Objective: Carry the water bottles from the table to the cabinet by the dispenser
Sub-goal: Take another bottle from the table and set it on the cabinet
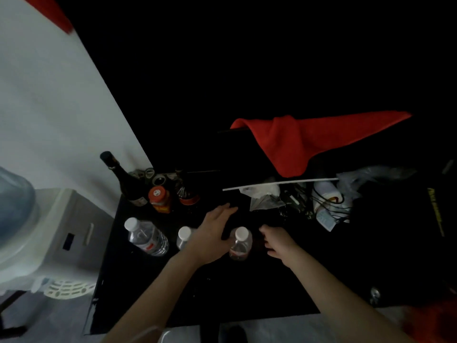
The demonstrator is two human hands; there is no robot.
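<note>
Black cabinet top [222, 288] beside dispenser [61, 233]: three water bottles [148, 237] upright; left hand [212, 233] and right hand [279, 241], grip open, empty, flank the 3 o'clock bottle [241, 243]

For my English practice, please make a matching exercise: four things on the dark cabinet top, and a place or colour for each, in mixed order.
Things:
1. red cloth
2. dark glass bottle
3. orange-lidded jar
4. water bottle

Descriptions:
a. between the two hands
b. draped high at the back
c. tall, nearest the white wall
d. just right of the tall bottle

Pairs: 1-b, 2-c, 3-d, 4-a
</note>
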